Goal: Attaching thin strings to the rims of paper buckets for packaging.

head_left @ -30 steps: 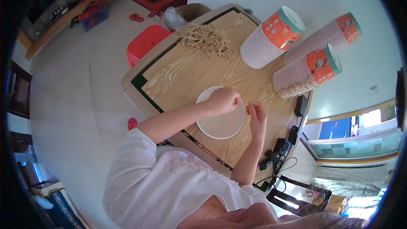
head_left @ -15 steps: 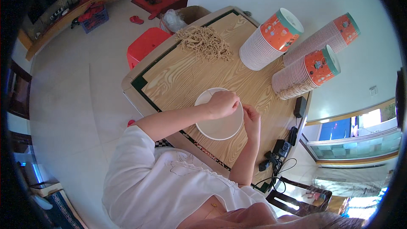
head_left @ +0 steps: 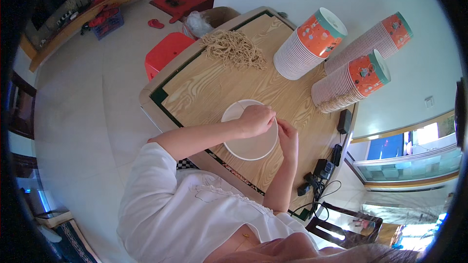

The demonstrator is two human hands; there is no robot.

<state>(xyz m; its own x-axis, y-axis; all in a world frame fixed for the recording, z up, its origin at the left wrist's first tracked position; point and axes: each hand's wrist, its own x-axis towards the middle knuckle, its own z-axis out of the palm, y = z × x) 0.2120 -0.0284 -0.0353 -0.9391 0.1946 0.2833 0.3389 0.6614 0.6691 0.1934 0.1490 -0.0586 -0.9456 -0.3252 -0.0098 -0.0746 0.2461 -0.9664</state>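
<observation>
A white paper bucket (head_left: 250,147) rests on the wooden table with its round mouth facing up toward me. My left hand (head_left: 257,120) reaches across the mouth, closed in a pinch at the far right rim; what its fingertips hold is too small to make out. At the right side of the rim, my right hand (head_left: 288,137) has its fingers curled against the bucket wall, and its fingertips meet near those of the left. A tangled heap of tan twine (head_left: 234,48) lies beyond the bucket, with a thin strand trailing from it toward the bucket.
Three nested stacks of printed paper buckets lie at the far right: one stack (head_left: 303,48), another behind (head_left: 363,44), and a third with twine along its side (head_left: 343,85). Black power adapters (head_left: 323,169) and cables line the right table edge. A red stool (head_left: 168,54) stands left.
The view has shifted very slightly. Both hands stay at the bucket's right rim, with only small finger movement.
</observation>
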